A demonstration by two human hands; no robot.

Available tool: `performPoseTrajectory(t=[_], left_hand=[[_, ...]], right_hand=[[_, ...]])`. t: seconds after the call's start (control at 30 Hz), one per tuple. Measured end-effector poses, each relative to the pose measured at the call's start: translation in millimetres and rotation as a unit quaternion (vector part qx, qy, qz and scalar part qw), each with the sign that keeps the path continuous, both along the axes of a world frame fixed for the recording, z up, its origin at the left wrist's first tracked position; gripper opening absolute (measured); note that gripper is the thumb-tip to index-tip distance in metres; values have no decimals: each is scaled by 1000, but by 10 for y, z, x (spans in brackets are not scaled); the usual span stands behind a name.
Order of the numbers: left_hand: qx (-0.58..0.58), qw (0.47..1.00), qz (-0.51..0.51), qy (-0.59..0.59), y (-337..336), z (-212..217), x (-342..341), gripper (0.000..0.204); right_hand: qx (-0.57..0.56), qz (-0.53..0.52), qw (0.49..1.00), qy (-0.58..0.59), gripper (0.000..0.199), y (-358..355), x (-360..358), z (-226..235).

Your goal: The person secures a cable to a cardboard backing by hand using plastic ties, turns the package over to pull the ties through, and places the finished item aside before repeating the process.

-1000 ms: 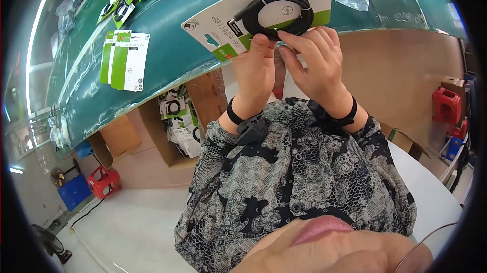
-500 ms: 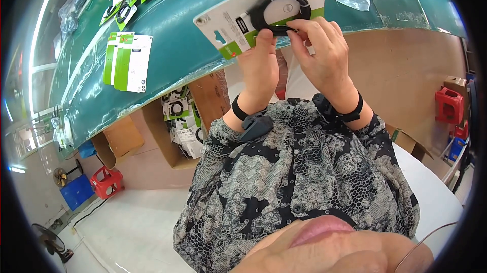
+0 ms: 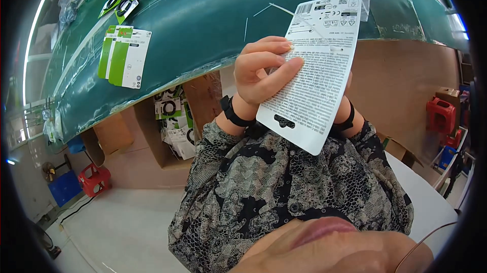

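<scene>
A small stack of green-and-white flat cardboard packages [image 3: 123, 57] lies near the left edge of the dark green plastic-covered worktable [image 3: 203, 24]. Below the table edge, an open brown cardboard box [image 3: 170, 121] holds more cards bearing black coiled cables. Right of that, the person's left hand [image 3: 261, 72] pinches the left edge of a white rectangular backing card [image 3: 315, 70], fingers curled over its printed back. The card stands tilted before the chest, with its hang-hole end lowest. The right hand is hidden behind the card; only its wrist with a black band [image 3: 349, 119] shows, so its grip cannot be told. Farther right, brown panelling and red plastic crates [image 3: 440, 115] border open pale floor.
</scene>
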State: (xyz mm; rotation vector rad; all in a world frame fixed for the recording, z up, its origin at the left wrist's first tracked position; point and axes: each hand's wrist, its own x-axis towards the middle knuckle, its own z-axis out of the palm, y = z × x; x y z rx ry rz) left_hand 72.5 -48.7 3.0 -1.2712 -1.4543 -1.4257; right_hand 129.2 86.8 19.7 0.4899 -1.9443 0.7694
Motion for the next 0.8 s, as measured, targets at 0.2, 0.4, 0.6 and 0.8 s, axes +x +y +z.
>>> performPoseTrajectory(t=[0.2, 0.4, 0.6, 0.8], left_hand=[[81, 986, -46, -136, 20, -134, 5, 30], [314, 769, -270, -487, -24, -252, 120, 38], [276, 597, -456, -600, 78, -313, 224, 40], [277, 577, -459, -616, 110, -346, 251, 40]], right_hand=[[-20, -23, 977, -213, 30, -48, 184, 127], [-226, -30, 957, -179, 28, 511, 67, 93], [-440, 316, 785, -300, 46, 466, -78, -411], [-426, 397, 748, -317, 56, 600, -53, -560]])
